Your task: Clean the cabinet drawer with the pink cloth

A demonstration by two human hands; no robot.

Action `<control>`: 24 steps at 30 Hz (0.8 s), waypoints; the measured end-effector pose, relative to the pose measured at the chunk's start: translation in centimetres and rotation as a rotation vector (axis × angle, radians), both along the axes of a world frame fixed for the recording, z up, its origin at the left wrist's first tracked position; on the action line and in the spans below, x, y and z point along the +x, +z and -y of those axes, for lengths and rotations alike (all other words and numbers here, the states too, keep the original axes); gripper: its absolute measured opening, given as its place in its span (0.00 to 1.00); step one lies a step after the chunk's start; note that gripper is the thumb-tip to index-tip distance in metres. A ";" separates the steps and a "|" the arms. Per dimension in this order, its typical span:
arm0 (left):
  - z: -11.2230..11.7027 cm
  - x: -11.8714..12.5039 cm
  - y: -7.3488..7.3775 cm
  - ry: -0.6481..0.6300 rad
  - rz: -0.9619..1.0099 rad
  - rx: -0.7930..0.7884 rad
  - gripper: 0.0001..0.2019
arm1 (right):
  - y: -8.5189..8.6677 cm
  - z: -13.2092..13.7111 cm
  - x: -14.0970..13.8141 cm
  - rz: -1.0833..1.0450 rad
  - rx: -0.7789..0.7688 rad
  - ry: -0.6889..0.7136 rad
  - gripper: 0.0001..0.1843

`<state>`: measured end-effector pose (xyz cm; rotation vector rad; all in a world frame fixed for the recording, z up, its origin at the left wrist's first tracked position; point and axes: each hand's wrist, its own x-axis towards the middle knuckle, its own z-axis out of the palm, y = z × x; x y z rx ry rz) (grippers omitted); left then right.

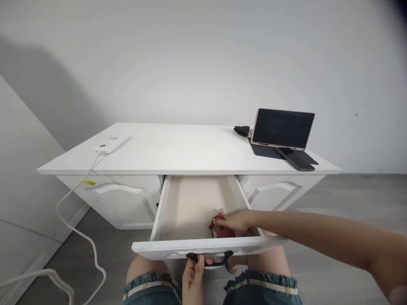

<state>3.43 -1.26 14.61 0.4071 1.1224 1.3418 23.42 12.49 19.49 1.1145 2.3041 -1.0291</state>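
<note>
A white drawer (165, 212) stands pulled out from the middle of a white cabinet (178, 152). My left hand (193, 277) is below the drawer front, its fingers curled round the black handle (222, 259). My right hand (237, 222) reaches over the right wall into the drawer's front right corner. Its fingers are closed on a red and white object (216, 226) that lies there; I cannot make out what it is. The drawer's pale floor is otherwise bare.
On the cabinet top at the right stand a dark tablet (282, 128) on a black mat, a phone (296, 159) and a small black item (241, 130). A white power strip (110, 145) lies at the left, its cable (83, 235) trailing to the floor. My knees sit under the drawer.
</note>
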 end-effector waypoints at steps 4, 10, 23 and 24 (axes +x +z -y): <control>-0.3 -0.3 -0.3 -0.052 -0.027 0.032 0.19 | 4.2 -1.4 0.5 -0.206 -0.182 -0.040 0.32; -2.5 0.0 -0.6 -0.100 -0.007 0.062 0.16 | 14.2 3.5 3.0 -0.536 0.250 -0.330 0.23; -7.2 1.8 0.9 0.010 0.203 0.036 0.17 | -2.3 9.2 2.0 -0.162 1.511 -0.570 0.11; -7.2 1.9 0.8 0.021 0.242 0.026 0.16 | -2.7 8.8 0.6 -0.152 1.463 -0.599 0.12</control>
